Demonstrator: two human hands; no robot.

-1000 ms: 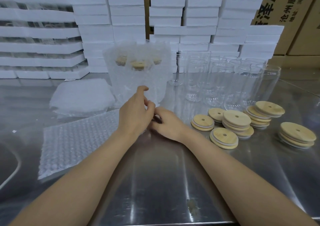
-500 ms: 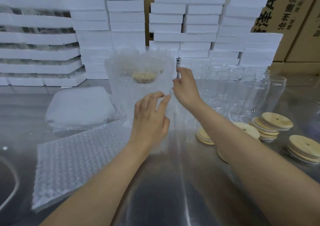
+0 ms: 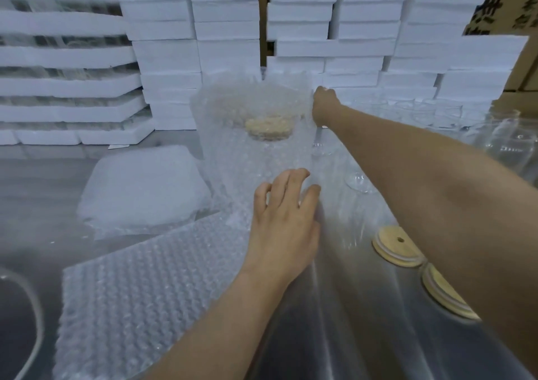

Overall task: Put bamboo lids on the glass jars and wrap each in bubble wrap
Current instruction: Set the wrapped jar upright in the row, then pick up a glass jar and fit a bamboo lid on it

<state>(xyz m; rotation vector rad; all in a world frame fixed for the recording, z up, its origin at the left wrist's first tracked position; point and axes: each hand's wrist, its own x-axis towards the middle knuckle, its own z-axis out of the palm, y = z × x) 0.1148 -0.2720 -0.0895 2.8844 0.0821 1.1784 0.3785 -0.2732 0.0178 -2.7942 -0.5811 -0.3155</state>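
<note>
A lidded glass jar (image 3: 269,130) stands upright inside a sleeve of bubble wrap (image 3: 250,111) at the middle of the steel table (image 3: 334,336); its bamboo lid shows through the film. My right hand (image 3: 324,105) reaches far out and pinches the sleeve's upper right edge. Spread fingers of my left hand (image 3: 286,222) press against the lower front of the wrap. A flat bubble wrap sheet (image 3: 139,289) lies at the front left. Bare glass jars (image 3: 436,117) stand at the right, and bamboo lids (image 3: 396,247) lie under my right forearm.
White foam blocks (image 3: 227,44) are stacked along the back, with cardboard cartons (image 3: 512,6) behind them at the right. A stack of white foam bags (image 3: 142,187) lies left of the wrapped jar. A curved tube (image 3: 32,315) sits at the front left edge.
My right hand went from the table by the lids up to the top right edge of the wrap. My left hand opened against the wrap's front. The camera moved closer.
</note>
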